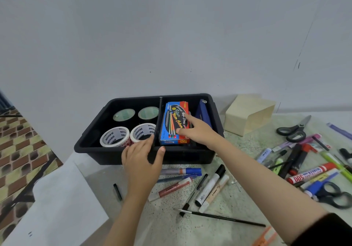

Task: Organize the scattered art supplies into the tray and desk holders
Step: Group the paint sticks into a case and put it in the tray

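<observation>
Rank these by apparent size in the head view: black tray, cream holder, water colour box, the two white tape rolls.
1. black tray
2. cream holder
3. water colour box, partly hidden by the right hand
4. left white tape roll and right white tape roll: they look alike, so tied

- We've got our left hand [142,156] gripping the front wall of the black tray [190,157], at the divider [160,112].
- Our right hand [198,131] rests on the water colour box [172,123] in the right compartment.
- Four tape rolls [114,137] sit in the left one.

Craft desk [238,194] — markers [312,175], scissors [293,131], tape rolls [114,137]
</observation>
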`<state>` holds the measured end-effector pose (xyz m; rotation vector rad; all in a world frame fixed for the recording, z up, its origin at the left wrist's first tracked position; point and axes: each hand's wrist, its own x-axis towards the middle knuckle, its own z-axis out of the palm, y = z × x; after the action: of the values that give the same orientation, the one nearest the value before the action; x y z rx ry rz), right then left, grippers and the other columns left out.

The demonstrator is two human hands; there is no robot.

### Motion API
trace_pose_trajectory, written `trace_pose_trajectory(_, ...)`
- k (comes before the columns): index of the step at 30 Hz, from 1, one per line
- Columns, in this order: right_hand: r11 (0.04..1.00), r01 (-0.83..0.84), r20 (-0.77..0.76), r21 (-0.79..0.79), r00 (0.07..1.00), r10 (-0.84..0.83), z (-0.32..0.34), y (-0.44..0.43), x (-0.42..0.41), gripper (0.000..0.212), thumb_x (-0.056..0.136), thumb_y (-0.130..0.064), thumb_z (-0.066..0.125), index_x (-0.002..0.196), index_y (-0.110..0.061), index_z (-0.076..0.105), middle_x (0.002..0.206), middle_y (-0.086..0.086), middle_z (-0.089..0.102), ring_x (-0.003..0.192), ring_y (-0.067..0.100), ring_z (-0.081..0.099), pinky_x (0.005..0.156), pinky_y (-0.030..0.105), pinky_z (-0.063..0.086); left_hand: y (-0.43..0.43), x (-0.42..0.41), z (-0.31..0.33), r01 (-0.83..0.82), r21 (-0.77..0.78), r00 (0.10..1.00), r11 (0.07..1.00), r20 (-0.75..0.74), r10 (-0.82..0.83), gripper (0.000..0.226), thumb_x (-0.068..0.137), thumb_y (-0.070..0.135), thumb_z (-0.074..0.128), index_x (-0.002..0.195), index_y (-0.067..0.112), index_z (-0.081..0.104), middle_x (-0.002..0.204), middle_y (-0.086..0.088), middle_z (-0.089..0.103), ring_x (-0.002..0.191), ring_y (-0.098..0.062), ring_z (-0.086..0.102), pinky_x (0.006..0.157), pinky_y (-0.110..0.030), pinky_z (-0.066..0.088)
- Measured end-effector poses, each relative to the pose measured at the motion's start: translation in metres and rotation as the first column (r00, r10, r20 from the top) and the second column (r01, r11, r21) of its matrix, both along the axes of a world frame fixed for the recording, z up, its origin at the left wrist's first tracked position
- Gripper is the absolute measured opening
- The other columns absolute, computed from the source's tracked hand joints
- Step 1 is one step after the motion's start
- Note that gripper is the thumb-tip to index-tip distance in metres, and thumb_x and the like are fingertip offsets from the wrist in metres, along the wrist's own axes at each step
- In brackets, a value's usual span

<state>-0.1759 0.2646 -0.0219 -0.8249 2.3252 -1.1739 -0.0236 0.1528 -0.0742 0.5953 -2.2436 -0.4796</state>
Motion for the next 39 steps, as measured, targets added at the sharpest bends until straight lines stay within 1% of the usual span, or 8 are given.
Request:
trace_pose_trajectory(5, 0.994, -0.088, -0.007, 0.064, 0.996, 0.088, 0.003, -0.003, 0.002, 0.078, 0.091, -0.030, 0.059, 0.150, -0.021, 0.009, 0.151, 0.005, 0.027, 0.119, 0.015, 0.048, 0.087, 0.024, 0.045, 0.000, -0.001, 0.004, -0.002, 0.012, 1.000, 1.000, 0.024, 0.001, 0.059, 0.082, 0.056, 0.039, 0.120, 0.018, 0.064, 0.111, 0.001, 0.068, 0.111, -0.017, 0.055, 0.102, -0.036, 0.025)
trace_pose_trajectory(16, 0.992, 0.032, 0.148, -0.124, 0.989, -0.013, -0.007, -0.001, -0.005, 0.066, 0.087, -0.022, 0.065, 0.142, -0.025, 0.030, 0.132, 0.003, 0.045, 0.111, 0.017, 0.054, 0.087, 0.033, 0.054, 0.003, -0.004, 0.003, -0.010, 0.081, 1.000, 0.997, 0.009, 0.010, 0.059, 0.081, 0.055, 0.041, 0.120, 0.016, 0.062, 0.108, 0.000, 0.066, 0.111, -0.019, 0.054, 0.107, -0.041, 0.024)
trace_pose_trajectory(19, 0.993, 0.036, 0.062, -0.116, 0.998, -0.029, -0.006, 0.000, -0.001, 0.060, 0.089, -0.028, 0.062, 0.142, -0.023, 0.033, 0.132, 0.001, 0.048, 0.111, 0.015, 0.054, 0.086, 0.030, 0.054, 0.005, -0.007, 0.004, -0.033, 0.122, 0.999, 0.992, 0.027, 0.030, 0.048, 0.082, 0.044, 0.051, 0.119, 0.015, 0.061, 0.108, -0.001, 0.065, 0.112, -0.020, 0.052, 0.109, -0.042, 0.021)
trace_pose_trajectory(22, 0.981, 0.075, -0.183, -0.179, 0.977, -0.108, -0.002, 0.011, 0.005, 0.045, 0.093, -0.028, 0.056, 0.135, -0.019, 0.044, 0.121, -0.005, 0.054, 0.099, 0.002, 0.049, 0.070, 0.009, 0.042, 0.010, -0.011, 0.010, -0.066, 0.151, 0.998, 0.986, 0.020, 0.064, 0.036, 0.083, 0.025, 0.064, 0.118, 0.015, 0.061, 0.110, -0.003, 0.064, 0.115, -0.023, 0.050, 0.109, -0.043, 0.022)
trace_pose_trajectory(24, 0.973, 0.088, -0.322, -0.215, 0.934, -0.156, -0.001, 0.026, 0.008, 0.039, 0.094, -0.027, 0.054, 0.132, -0.019, 0.048, 0.122, -0.004, 0.055, 0.098, 0.001, 0.045, 0.074, 0.010, 0.037, 0.018, -0.014, 0.013, -0.055, 0.116, 0.998, 0.992, -0.021, 0.058, 0.037, 0.080, 0.014, 0.067, 0.116, 0.013, 0.060, 0.113, -0.004, 0.063, 0.114, -0.024, 0.049, 0.104, -0.040, 0.028)
trace_pose_trajectory(28, 0.948, 0.111, -0.382, -0.298, 0.896, -0.225, -0.005, 0.075, 0.009, 0.033, 0.093, -0.021, 0.053, 0.126, -0.019, 0.055, 0.113, -0.007, 0.056, 0.100, 0.003, 0.048, 0.091, 0.022, 0.041, 0.050, -0.026, 0.019, 0.067, -0.009, 0.989, 0.998, -0.133, -0.067, 0.034, 0.081, 0.011, 0.063, 0.115, 0.011, 0.061, 0.121, -0.005, 0.060, 0.120, -0.024, 0.046, 0.102, -0.031, 0.026)
trace_pose_trajectory(32, 0.926, 0.168, -0.445, -0.337, 0.839, -0.314, -0.021, 0.143, 0.002, 0.032, 0.092, -0.016, 0.054, 0.124, -0.019, 0.056, 0.117, -0.007, 0.058, 0.103, 0.002, 0.049, 0.087, 0.005, 0.033, 0.101, -0.048, 0.020, 0.346, -0.081, 0.916, 0.935, -0.185, -0.355, 0.029, 0.082, 0.015, 0.055, 0.109, 0.013, 0.064, 0.113, 0.006, 0.058, 0.113, -0.011, 0.046, 0.103, -0.019, 0.026)
trace_pose_trajectory(39, 0.877, 0.416, -0.433, -0.240, 0.763, -0.480, -0.052, 0.287, -0.021, 0.034, 0.091, -0.015, 0.053, 0.124, -0.022, 0.057, 0.111, -0.013, 0.059, 0.100, 0.004, 0.053, 0.086, 0.022, 0.043, 0.194, -0.089, -0.007, 0.618, -0.016, 0.787, 0.786, 0.012, -0.617, 0.025, 0.081, 0.031, 0.049, 0.097, 0.024, 0.067, 0.099, 0.013, 0.063, 0.098, -0.004, 0.052, 0.091, -0.014, 0.032)
